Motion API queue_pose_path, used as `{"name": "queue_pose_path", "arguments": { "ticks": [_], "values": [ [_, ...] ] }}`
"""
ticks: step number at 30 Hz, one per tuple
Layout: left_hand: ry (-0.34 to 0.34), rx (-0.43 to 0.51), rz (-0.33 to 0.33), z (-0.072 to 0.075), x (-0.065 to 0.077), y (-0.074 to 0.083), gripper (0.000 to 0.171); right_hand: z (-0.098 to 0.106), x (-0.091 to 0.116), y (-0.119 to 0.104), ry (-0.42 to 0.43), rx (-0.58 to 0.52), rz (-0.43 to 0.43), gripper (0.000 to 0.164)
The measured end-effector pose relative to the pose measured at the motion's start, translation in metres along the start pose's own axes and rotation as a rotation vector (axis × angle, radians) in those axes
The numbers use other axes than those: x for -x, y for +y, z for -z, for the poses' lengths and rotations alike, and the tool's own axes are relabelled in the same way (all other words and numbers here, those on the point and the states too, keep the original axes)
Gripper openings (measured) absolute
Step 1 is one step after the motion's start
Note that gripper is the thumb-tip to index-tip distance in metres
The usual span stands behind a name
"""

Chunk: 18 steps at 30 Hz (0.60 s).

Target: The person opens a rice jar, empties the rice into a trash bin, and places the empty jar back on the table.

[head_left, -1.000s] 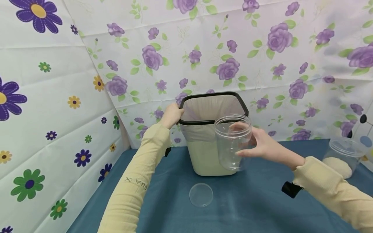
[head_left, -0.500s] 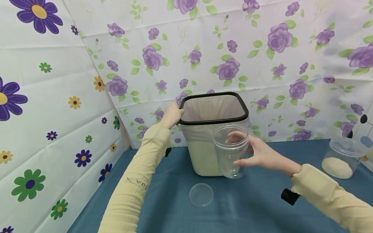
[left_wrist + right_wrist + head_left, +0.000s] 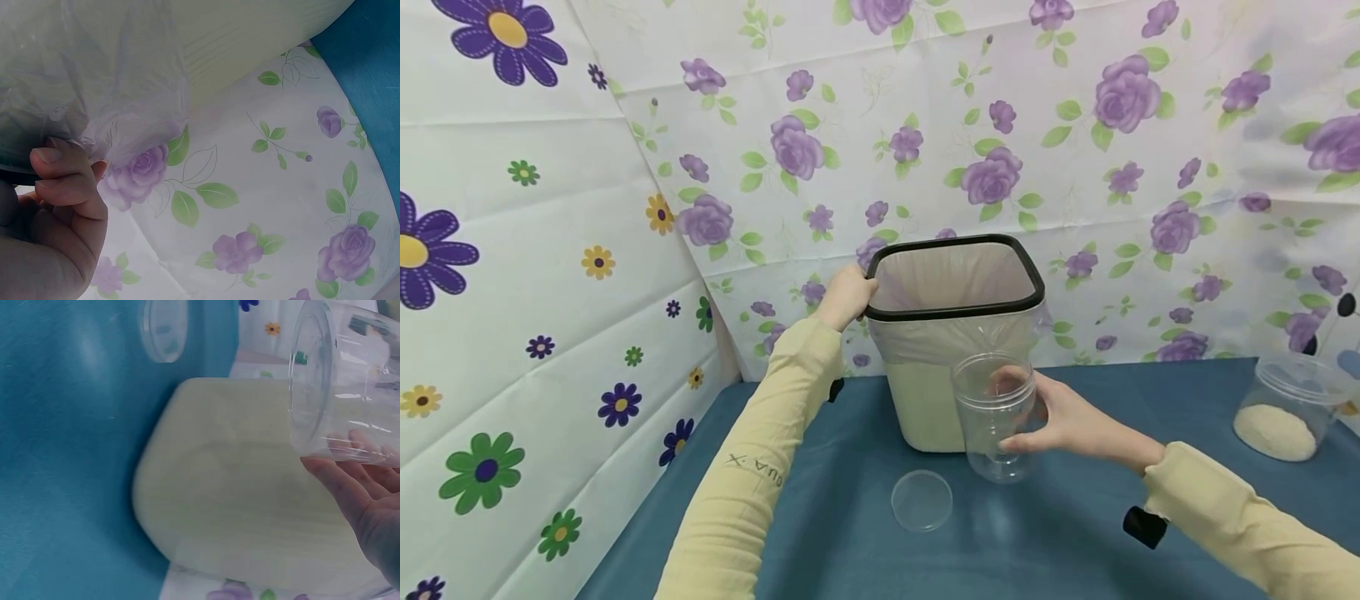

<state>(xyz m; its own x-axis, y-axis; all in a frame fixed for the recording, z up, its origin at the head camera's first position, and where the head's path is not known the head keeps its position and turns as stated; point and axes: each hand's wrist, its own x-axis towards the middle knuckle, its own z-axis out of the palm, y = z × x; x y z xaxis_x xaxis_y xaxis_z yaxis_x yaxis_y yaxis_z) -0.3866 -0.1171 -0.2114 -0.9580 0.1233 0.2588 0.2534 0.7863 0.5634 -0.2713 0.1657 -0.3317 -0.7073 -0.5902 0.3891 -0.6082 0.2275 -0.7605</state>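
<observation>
My left hand (image 3: 846, 298) grips the black rim (image 3: 955, 313) of a cream trash can (image 3: 917, 400) at its left corner. In the left wrist view its fingers (image 3: 65, 178) curl over the rim and the clear bag liner (image 3: 125, 81). A clear plastic jar (image 3: 988, 417), lidless and with nothing visible inside, is in my right hand (image 3: 1060, 421), thumb in front and fingers behind. It stands upright before the can; in the right wrist view the jar's base (image 3: 312, 375) appears above the table. A round clear lid (image 3: 922, 501) lies on the blue cloth.
Another clear jar (image 3: 1292, 408), holding a pale granular material, stands at the far right. Blue cloth (image 3: 850, 550) covers the table. Flowered sheets (image 3: 820, 192) hang behind and to the left, close to the can.
My right hand has lowered the jar from near the can's rim to in front of its lower wall. The left hand keeps its grip on the rim.
</observation>
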Motion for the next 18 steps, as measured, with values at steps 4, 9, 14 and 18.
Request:
{"name": "queue_pose_path", "arguments": {
  "ticks": [4, 9, 14, 18],
  "values": [
    [-0.002, -0.006, 0.004, -0.001, -0.001, 0.0, 0.034, -0.004, 0.003, 0.009, -0.005, 0.038, -0.036, 0.067],
    [0.002, -0.008, 0.003, 0.0, 0.0, 0.0, 0.034, -0.01, 0.005, 0.019, -0.001, 0.055, -0.05, 0.071],
    [0.003, -0.012, -0.01, 0.0, 0.001, 0.0, 0.033, -0.014, 0.007, 0.025, 0.007, 0.035, -0.08, 0.073],
    [0.004, -0.012, -0.016, -0.001, 0.001, 0.0, 0.034, -0.015, 0.008, 0.03, 0.021, 0.064, -0.091, 0.075]
  ]
}}
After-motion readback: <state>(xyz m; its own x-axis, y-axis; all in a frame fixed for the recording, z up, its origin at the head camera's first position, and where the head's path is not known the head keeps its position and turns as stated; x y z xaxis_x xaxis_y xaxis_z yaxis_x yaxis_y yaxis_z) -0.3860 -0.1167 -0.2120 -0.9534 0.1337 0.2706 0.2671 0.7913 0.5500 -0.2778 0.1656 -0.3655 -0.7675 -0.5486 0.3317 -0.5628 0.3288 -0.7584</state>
